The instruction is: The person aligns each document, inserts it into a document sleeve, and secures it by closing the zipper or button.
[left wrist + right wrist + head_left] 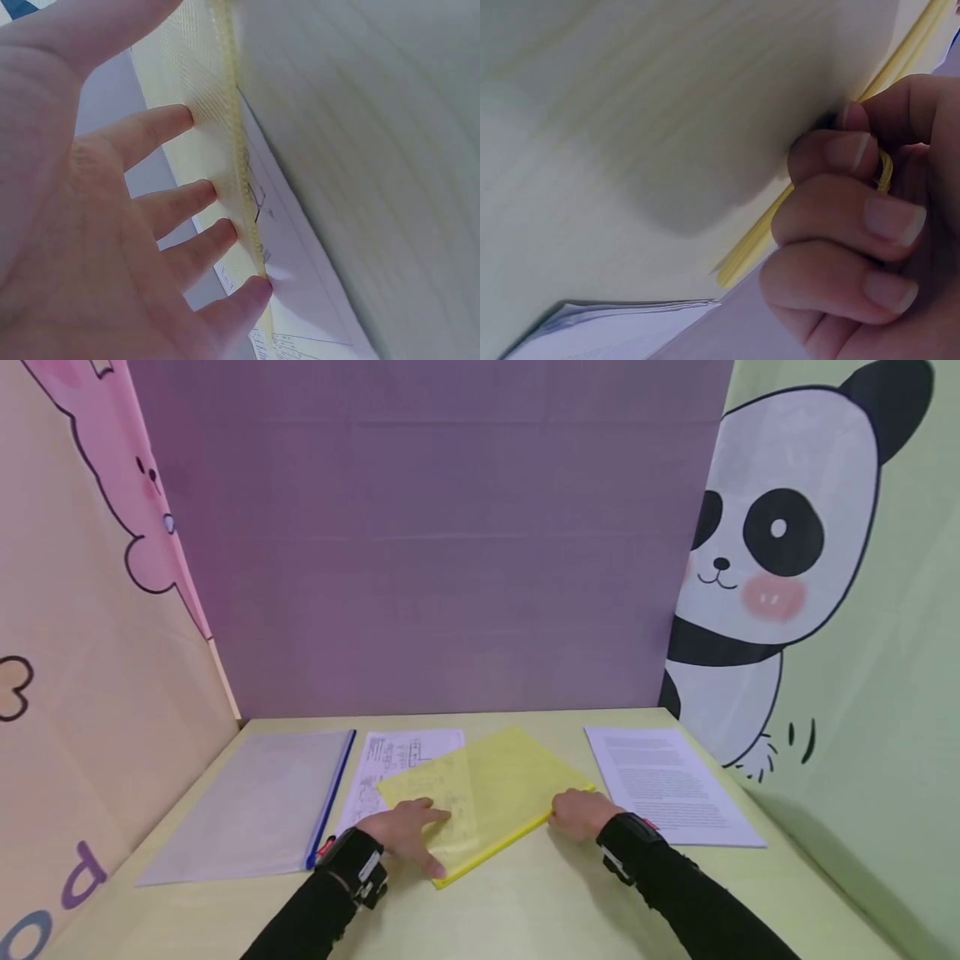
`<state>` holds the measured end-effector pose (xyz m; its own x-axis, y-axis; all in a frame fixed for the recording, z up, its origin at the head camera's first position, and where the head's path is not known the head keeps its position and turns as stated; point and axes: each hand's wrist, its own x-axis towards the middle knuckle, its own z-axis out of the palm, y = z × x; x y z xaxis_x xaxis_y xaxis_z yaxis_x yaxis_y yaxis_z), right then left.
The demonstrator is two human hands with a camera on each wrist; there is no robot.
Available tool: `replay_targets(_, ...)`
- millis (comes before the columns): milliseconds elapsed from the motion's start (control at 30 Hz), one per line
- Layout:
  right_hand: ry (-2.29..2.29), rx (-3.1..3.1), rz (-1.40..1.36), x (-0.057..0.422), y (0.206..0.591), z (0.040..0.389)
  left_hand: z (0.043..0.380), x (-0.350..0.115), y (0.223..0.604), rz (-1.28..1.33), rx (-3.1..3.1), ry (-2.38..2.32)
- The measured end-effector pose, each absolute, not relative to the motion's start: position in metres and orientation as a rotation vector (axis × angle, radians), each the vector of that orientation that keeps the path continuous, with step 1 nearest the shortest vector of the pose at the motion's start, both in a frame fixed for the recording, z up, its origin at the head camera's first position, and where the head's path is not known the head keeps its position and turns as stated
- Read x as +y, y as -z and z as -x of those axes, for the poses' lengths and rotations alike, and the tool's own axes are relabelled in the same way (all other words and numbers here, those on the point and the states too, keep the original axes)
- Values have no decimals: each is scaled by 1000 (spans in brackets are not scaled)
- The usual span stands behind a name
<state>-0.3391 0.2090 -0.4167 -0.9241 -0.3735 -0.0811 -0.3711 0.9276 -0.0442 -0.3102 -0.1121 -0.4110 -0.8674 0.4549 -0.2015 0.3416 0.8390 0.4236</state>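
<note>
A translucent yellow report cover (517, 781) lies at an angle in the middle of the table, with a yellow slide bar (498, 848) along its near edge. My left hand (405, 833) rests at its left side, fingers spread and extended; in the left wrist view, fingertips (251, 292) touch the cover by its thin edge. With curled fingers, my right hand (579, 814) grips the bar near its right end. In the right wrist view a small yellow loop (886, 171) shows between those fingers. Printed sheets (390, 760) lie partly beneath the cover.
On the left of the table (510, 918) lies a clear report cover (247, 810) with a blue slide bar (332, 802). A stack of printed paper (667, 785) sits on the right. A purple panel (450, 543) stands along the back, with walls on both sides.
</note>
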Motion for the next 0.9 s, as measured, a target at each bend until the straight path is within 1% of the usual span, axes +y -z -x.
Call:
replay_targets(267,81,2996,535,219,422,346,309,-112,412,-585,2732,-557)
replay_targets(900,23,3033,487,223,414,344,307,-112,412,-580,2741,-545)
